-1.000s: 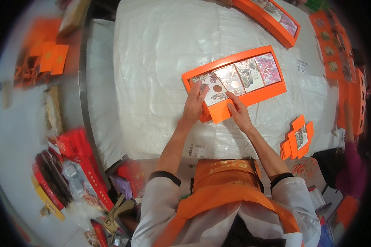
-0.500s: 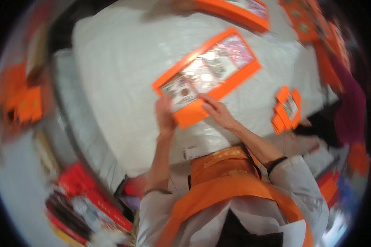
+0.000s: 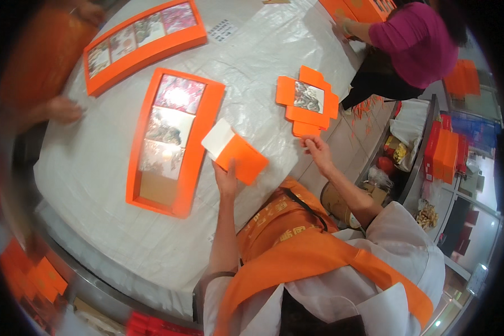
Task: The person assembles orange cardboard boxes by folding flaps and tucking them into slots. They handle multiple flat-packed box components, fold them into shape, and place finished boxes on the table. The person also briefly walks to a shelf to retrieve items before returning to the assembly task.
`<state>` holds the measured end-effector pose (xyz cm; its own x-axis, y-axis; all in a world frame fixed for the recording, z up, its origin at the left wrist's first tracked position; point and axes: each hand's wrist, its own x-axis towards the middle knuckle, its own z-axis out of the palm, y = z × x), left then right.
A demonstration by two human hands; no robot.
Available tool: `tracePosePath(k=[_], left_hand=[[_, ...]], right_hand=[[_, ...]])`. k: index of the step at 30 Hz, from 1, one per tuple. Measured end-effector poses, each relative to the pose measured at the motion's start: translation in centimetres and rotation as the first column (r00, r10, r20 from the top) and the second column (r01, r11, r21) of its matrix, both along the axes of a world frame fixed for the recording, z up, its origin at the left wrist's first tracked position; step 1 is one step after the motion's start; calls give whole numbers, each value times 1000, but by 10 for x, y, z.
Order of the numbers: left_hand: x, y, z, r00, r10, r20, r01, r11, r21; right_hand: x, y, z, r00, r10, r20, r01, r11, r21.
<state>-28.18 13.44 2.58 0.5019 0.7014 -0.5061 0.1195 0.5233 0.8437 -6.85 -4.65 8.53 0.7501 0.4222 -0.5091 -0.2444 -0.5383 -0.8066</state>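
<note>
My left hand (image 3: 225,180) grips a small flat orange carton (image 3: 243,158) with a white end, held above the white-covered table. My right hand (image 3: 319,155) is beside the table's edge, its fingers loosely bent and apart, with nothing visible in them. Just beyond its fingertips lies a stack of unfolded orange cartons (image 3: 288,98) with a grey picture panel in the middle. To the left of my left hand lies a long orange gift box (image 3: 192,154). Three of its compartments show pictured squares; the nearest one shows a bare brown bottom (image 3: 157,187).
A second long orange box (image 3: 145,60) with pictured squares lies at the far left, near another person's hand (image 3: 65,110). A person in a purple top (image 3: 417,42) handles orange boxes (image 3: 350,10) at the far right. Beyond the table's right side stands a bin of goods (image 3: 394,151).
My hands have left the long box; the left now holds the small carton and the right is near the unfolded cartons. The box's near compartment, pictured before, is bare. My view has turned.
</note>
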Motion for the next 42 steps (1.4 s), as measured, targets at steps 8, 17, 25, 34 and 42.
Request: tracePosePath(k=[8,17,25,34,42], left_hand=[[59,-21,5,787,348,-510,345,438,830],[262,-44,-18,793,-99,-601,462,741,488],[280,-60,-7,800,81,-594,387,686,616],[274,-50,-34,848,32,-529,261,844,469],[266,-38,-29,866,54,-498,179,895,409]], right_hand=[[141,-44,-50,865,222,449,-152,971,-187],[206,-13,-90,620,550,560,-420,835,-355],[208,-15,-92,626,574,527,-452,818,-354],[213,-15,-94,581,553,597,-522,816,-248],[202,-11,-80,659,537,527,-410,844,-346]])
